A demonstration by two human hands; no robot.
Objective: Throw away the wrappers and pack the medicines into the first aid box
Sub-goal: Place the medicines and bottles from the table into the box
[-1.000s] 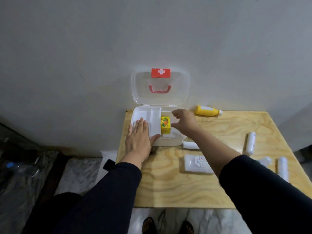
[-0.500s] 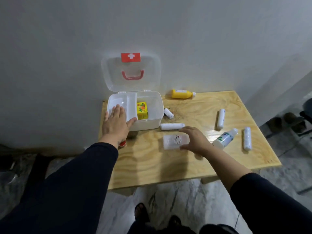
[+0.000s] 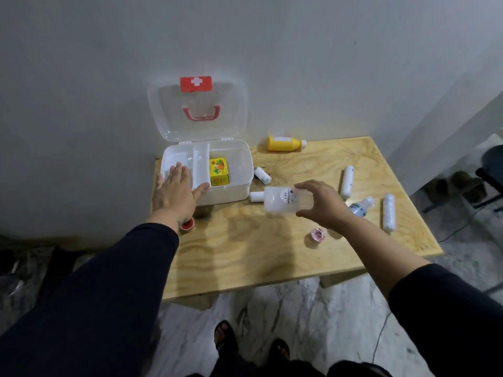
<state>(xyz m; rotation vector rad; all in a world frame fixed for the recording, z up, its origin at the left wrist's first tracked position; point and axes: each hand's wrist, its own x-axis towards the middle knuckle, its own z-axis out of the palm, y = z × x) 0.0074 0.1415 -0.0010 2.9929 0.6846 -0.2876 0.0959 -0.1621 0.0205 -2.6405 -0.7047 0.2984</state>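
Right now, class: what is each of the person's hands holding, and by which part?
The right hand holds the translucent white box by its right end. The left hand holds nothing; it lies flat on the first aid box.

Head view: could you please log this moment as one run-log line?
left hand: flat on first aid box | right hand: holding translucent container above table | box: open, yellow carton inside

Both arms wear long dark navy sleeves point(image 3: 114, 281), plain and unmarked, pushed up short of the wrists. Both hands are bare. Dark open-toed sandals point(image 3: 226, 336) cover the feet.
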